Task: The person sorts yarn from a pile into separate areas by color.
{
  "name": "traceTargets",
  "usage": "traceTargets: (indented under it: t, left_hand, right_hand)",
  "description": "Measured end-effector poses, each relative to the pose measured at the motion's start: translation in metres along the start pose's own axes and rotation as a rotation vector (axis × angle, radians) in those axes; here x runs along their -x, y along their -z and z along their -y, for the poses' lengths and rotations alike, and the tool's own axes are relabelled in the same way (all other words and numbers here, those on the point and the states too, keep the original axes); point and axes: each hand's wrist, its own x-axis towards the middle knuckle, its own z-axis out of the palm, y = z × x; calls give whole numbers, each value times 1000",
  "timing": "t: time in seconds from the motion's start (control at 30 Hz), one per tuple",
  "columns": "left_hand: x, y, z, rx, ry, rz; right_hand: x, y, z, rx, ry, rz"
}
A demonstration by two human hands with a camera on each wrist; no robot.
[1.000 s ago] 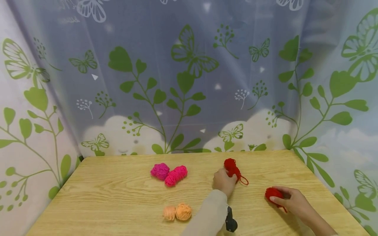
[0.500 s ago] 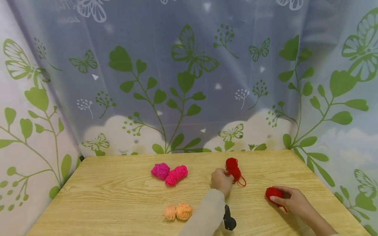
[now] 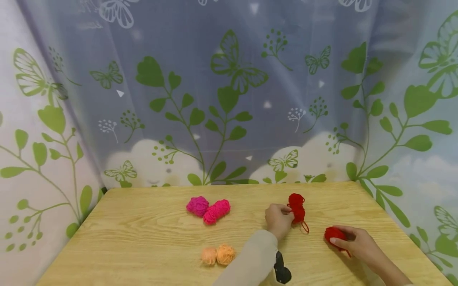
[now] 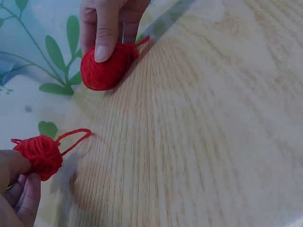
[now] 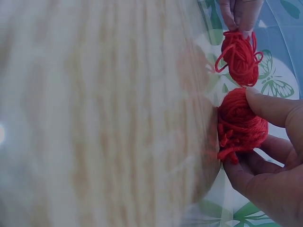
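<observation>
In the head view, my left hand [image 3: 278, 220] pinches a long red yarn bundle [image 3: 296, 207] by its left side, near the back right of the table. A loose loop of yarn trails from the bundle's near end. My right hand [image 3: 359, 243] grips a rounder red yarn ball [image 3: 334, 237] nearer the front right, thumb on one side and fingers on the other. From the right wrist, this ball [image 5: 242, 124] shows a short tail beneath it. The left wrist view has the bundle [image 4: 41, 153] between thumb and fingertips, its loop [image 4: 78, 135] sticking out.
A purple yarn ball [image 3: 197, 206] and a hot pink yarn bundle [image 3: 216, 211] lie side by side at the back middle. Two orange yarn balls [image 3: 226, 254] sit nearer the front. A patterned curtain [image 3: 250, 119] surrounds the wooden table [image 3: 143, 238].
My left hand has shifted to the right with the long red bundle, which now stands more nearly straight toward the back. My right hand stays on its ball in about the same place.
</observation>
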Motion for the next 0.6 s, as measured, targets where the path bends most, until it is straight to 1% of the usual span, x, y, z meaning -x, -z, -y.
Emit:
traceTargets:
  t: [0.2,0.37,0.47,0.6]
  left_hand:
    - [8,-1,-5,-3,-30,34]
    - [19,-1,-7,10,-43,92]
    - [26,-2,-6,34,-36,131]
    - [35,-2,-5,25,-53,175]
  right_hand:
    - [0,0,1,24,19,-11]
    - [0,0,0,50,48,-22]
    - [0,0,-1,58,55,-24]
    - [0,-1,-1,59,59,-27]
